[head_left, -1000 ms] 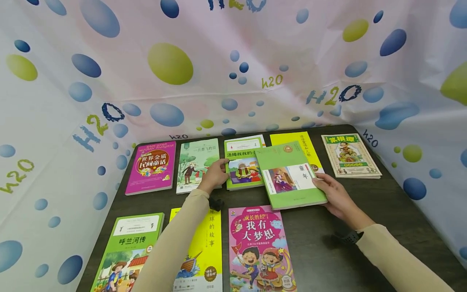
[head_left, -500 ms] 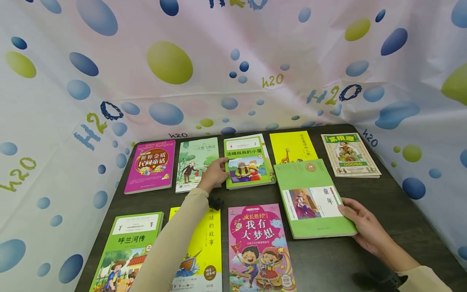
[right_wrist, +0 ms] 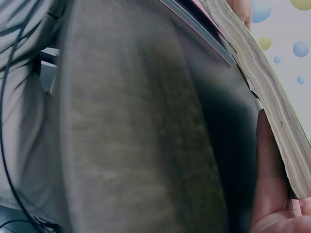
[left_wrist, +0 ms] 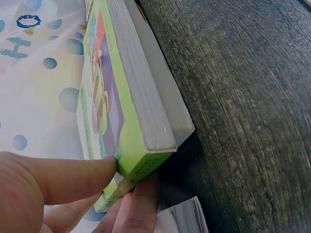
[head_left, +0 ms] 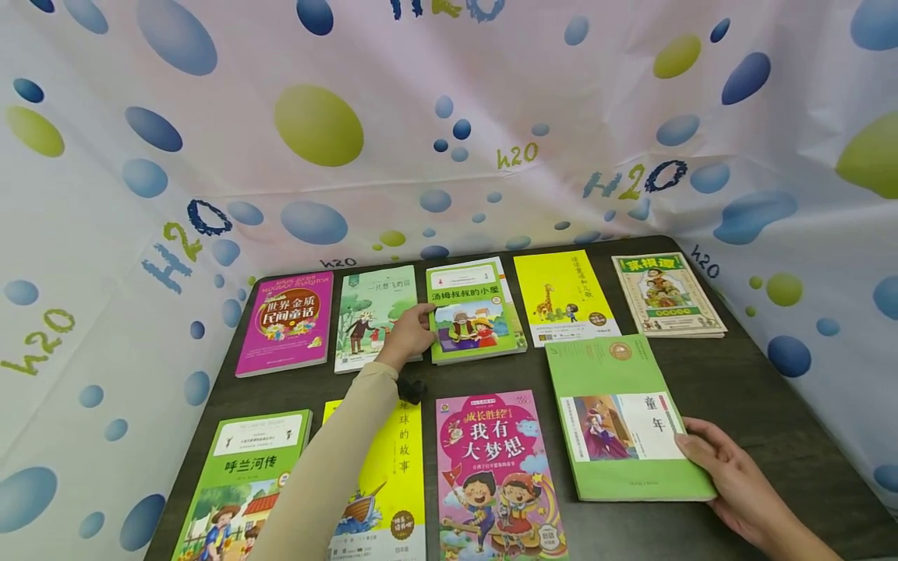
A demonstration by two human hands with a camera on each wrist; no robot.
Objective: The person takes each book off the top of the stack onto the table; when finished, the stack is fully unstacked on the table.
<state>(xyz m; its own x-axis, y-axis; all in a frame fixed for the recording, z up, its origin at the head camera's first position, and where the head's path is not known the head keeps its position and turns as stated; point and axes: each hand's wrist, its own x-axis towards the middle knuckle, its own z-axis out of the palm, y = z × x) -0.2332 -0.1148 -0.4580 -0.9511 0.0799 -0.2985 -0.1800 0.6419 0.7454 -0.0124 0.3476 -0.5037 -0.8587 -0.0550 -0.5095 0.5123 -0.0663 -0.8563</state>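
Note:
At the back middle, my left hand [head_left: 411, 333] pinches the left edge of a green book with two figures on its cover [head_left: 466, 312]. In the left wrist view, its thumb lies on the cover and other fingers are beneath the edge. Another book with a pale cover [left_wrist: 163, 82] lies under that one. Toward the right front, my right hand [head_left: 737, 475] grips the lower right edge of a green book with a white picture band [head_left: 610, 370]. Its thumb is on top; in the right wrist view a finger reaches under the page block [right_wrist: 272, 92].
Along the back of the dark table [head_left: 765, 382] lie a purple book [head_left: 284, 327], a pale green book [head_left: 372, 312], a yellow book [head_left: 561, 300] and a cream book [head_left: 666, 296]. A pink book [head_left: 494, 467], a yellow book [head_left: 386, 499] and a green book [head_left: 242, 467] lie in front.
My right hand has carried its green book from over the back row toward the front right, uncovering the yellow book and the book at my left hand. My left hand has stayed in place.

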